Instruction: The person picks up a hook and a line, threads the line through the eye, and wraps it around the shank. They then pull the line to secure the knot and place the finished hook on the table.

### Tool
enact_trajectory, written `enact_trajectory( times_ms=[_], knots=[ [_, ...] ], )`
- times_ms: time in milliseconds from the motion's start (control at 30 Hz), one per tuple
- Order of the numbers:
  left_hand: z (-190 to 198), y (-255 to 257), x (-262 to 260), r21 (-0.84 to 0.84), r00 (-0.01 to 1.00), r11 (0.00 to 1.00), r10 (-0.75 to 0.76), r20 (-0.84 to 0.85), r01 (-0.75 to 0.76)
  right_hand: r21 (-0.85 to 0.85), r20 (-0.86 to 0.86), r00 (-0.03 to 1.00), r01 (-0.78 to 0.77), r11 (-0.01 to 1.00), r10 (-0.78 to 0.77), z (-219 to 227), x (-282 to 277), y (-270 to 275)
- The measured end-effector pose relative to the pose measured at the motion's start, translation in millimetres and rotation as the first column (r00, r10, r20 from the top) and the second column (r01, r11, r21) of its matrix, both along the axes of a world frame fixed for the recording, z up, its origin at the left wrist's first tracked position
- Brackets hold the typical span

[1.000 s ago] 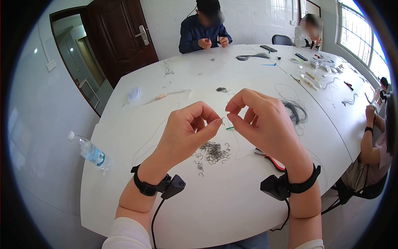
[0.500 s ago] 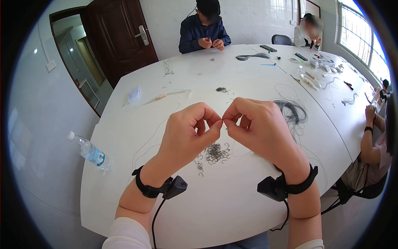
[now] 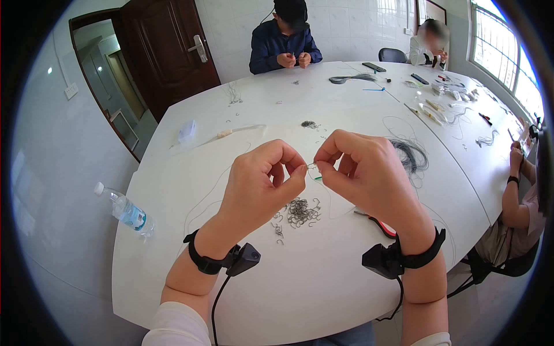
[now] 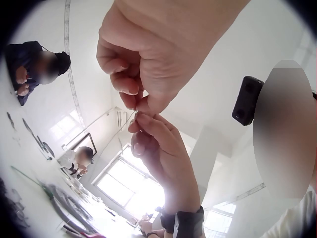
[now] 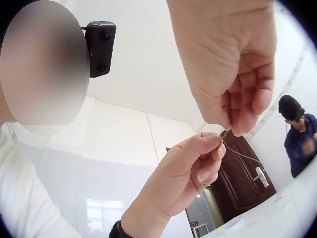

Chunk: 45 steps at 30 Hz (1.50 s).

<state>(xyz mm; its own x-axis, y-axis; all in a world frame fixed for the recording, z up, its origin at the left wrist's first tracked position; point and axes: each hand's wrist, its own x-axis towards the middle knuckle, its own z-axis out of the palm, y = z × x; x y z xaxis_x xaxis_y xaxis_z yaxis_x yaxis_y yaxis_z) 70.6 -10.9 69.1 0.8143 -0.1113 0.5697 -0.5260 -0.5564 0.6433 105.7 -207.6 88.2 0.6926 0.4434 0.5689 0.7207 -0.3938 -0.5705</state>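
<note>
Above the table's middle, my left hand (image 3: pixel 259 179) pinches a small metal fish hook (image 5: pixel 224 133) between thumb and forefinger. My right hand (image 3: pixel 363 173) faces it, thumb and forefinger pinching thin fishing line right at the hook. More of the line (image 5: pixel 242 155) trails away from the fingertips in the right wrist view. The fingertips of both hands nearly meet, and they partly hide the hook. Below them on the white table (image 3: pixel 265 288) lies a pile of loose fish hooks (image 3: pixel 301 213). A small green piece (image 3: pixel 318 178) shows just behind the right fingertips.
Red-handled pliers (image 3: pixel 383 228) lie partly under my right wrist. A coil of dark line (image 3: pixel 411 155) is to the right, a smaller hook pile (image 3: pixel 310 124) farther back. At the left edge stands a water bottle (image 3: pixel 130 213). Other people sit around the table.
My right fingertips came in to meet the left ones at the hook, then drew slightly back to the right. The left hand stays almost in place.
</note>
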Motion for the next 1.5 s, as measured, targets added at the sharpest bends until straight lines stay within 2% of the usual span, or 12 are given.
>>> enact_trajectory(
  times_ms=[67, 267, 467, 700, 800, 900, 1000, 1067, 1167, 1267, 1433, 1500],
  knots=[
    [-0.3, 0.7, 0.7, 0.001, 1.000, 1.000, 0.000, -0.002, 0.000, 0.069, -0.036, 0.998, -0.039, 0.997, 0.042, 0.9, -1.1, 0.3],
    [0.7, 0.4, 1.2, -0.012, 1.000, 1.000, 0.008, 0.010, -0.008, 0.060, 0.059, 0.998, 0.025, 0.998, -0.029, -1.6, 3.0, 0.2],
    [0.6, 1.2, 1.7, 0.010, 1.000, 1.000, 0.020, 0.012, -0.020, 0.057, 0.073, 0.996, 0.041, 0.997, -0.045, -0.7, 2.4, -0.2],
    [0.8, 0.4, 1.0, 0.017, 1.000, 1.000, 0.022, 0.004, -0.022, 0.126, 0.008, 0.997, 0.070, 0.990, -0.071, -1.4, 4.8, 0.9],
    [0.5, 0.2, 0.8, 0.014, 1.000, 1.000, 0.016, -0.005, -0.016, 0.055, -0.022, 0.999, 0.042, 0.998, -0.041, -2.3, 3.4, 1.0],
    [1.0, 0.1, 0.1, 0.016, 1.000, 1.000, 0.014, -0.008, -0.014, -0.053, -0.125, 0.992, -0.016, 0.998, 0.009, -0.6, 2.9, 0.0],
    [1.9, -0.7, 0.1, 0.025, 1.000, 1.000, 0.018, -0.012, -0.018, 0.010, -0.123, 0.992, 0.017, 1.000, -0.015, 3.4, -0.2, -1.4],
    [1.8, -0.4, 0.0, 0.028, 1.000, 0.999, 0.019, -0.013, -0.019, 0.045, 0.003, 0.995, 0.103, 0.994, -0.103, 1.4, 3.8, -2.5],
    [2.1, -0.2, -0.5, 0.043, 1.000, 0.999, 0.020, -0.003, -0.020, 0.080, -0.001, 0.991, 0.135, 0.988, -0.136, 1.1, 6.4, -2.7],
    [2.7, -1.1, -2.3, 0.045, 0.999, 0.999, 0.003, -0.035, -0.002, 0.072, -0.022, 0.992, 0.128, 0.989, -0.127, 4.0, 4.1, -2.8],
    [2.4, -1.1, -3.0, 0.135, 0.980, 0.975, -0.165, -0.109, 0.179, 0.095, -0.036, 0.995, 0.091, 0.991, -0.088, 4.3, 2.8, -2.7],
    [0.5, 1.9, 0.2, 0.097, 0.988, 0.987, -0.120, -0.092, 0.129, 0.098, -0.041, 0.996, 0.086, 0.992, -0.082, 4.3, 2.8, -3.0]
  ],
)
